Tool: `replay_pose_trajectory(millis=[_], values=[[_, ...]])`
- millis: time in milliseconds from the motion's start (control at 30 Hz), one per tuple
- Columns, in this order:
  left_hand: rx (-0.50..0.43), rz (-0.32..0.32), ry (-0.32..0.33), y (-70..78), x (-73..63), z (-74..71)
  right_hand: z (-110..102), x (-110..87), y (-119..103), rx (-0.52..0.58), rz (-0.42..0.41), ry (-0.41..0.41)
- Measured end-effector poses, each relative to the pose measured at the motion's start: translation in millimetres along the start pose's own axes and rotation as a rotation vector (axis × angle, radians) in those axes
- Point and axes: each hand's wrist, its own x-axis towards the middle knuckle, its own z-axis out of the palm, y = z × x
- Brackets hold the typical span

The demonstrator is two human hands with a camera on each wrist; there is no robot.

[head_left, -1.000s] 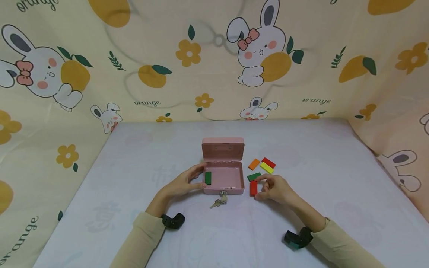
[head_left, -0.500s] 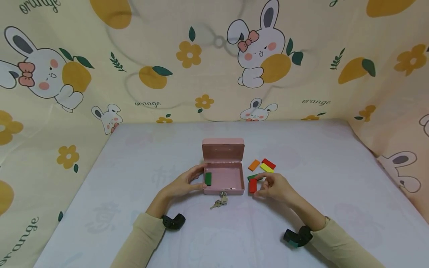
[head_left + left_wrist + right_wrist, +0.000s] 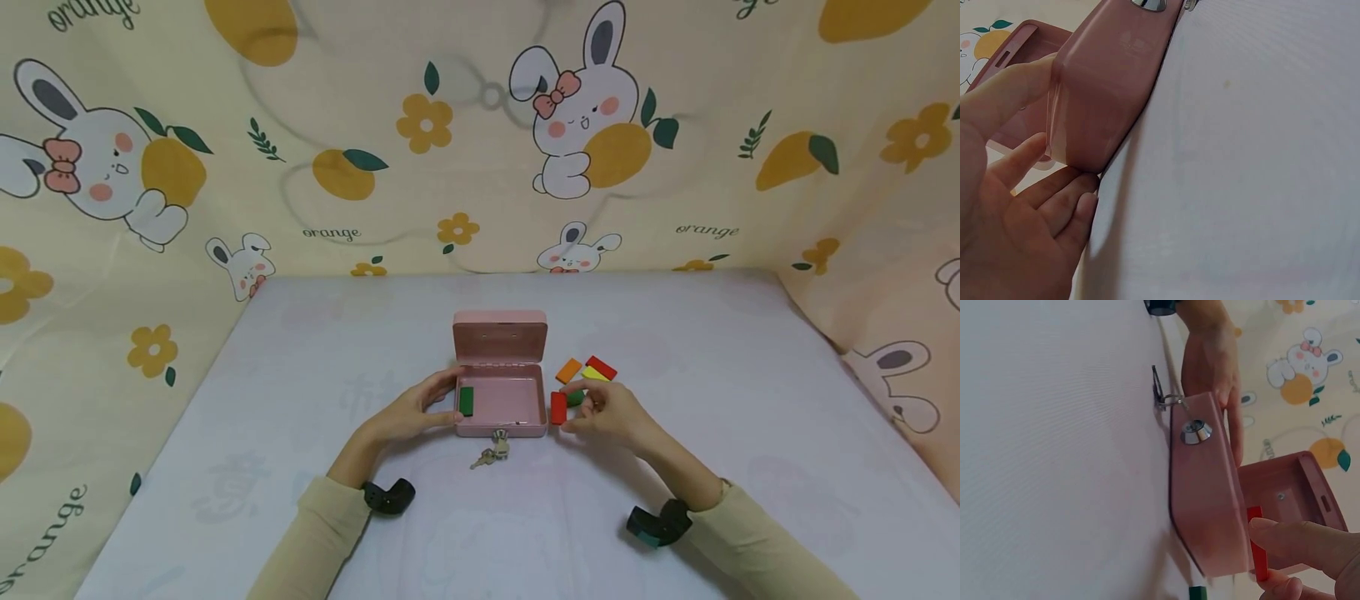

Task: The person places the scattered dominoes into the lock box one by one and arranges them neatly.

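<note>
A pink cash box (image 3: pixel 500 432) stands with its lid raised, a green domino (image 3: pixel 467 402) at the left inside it. My left hand (image 3: pixel 407 410) grips the box's left end, thumb at the front corner and fingers toward the back. In the left wrist view its fingertips (image 3: pixel 1088 203) touch the lower wall. My right hand (image 3: pixel 611 414) pinches a red domino (image 3: pixel 558 408) between thumb and fingers, just right of the box. The right wrist view shows this red domino upright at the rim. Another green domino (image 3: pixel 575 398) lies partly hidden behind the right hand.
Orange (image 3: pixel 568 371), yellow (image 3: pixel 596 373) and dark red (image 3: pixel 602 367) dominoes lie right of the box. Keys (image 3: pixel 489 456) hang from the box's front lock (image 3: pixel 1196 431). A white cloth (image 3: pixel 480 533) covers the table. A printed curtain (image 3: pixel 480 167) rises behind.
My right hand has picked up the red domino from the table and moved it left and slightly away, up to the box's right side. The left hand stays on the box.
</note>
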Motion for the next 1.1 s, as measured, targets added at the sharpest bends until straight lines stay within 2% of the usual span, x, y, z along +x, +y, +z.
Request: replay_pose_trajectory(millis=[633, 1100], values=[[0.003, -0.003, 0.002, -0.3, 0.1, -0.1, 4, 9.9, -13, -0.047, -0.068, 0.027], [-0.010, -0.011, 0.001, -0.5, 0.8, 0.5, 11, 17.7, -19, -0.020, -0.092, 0.011]])
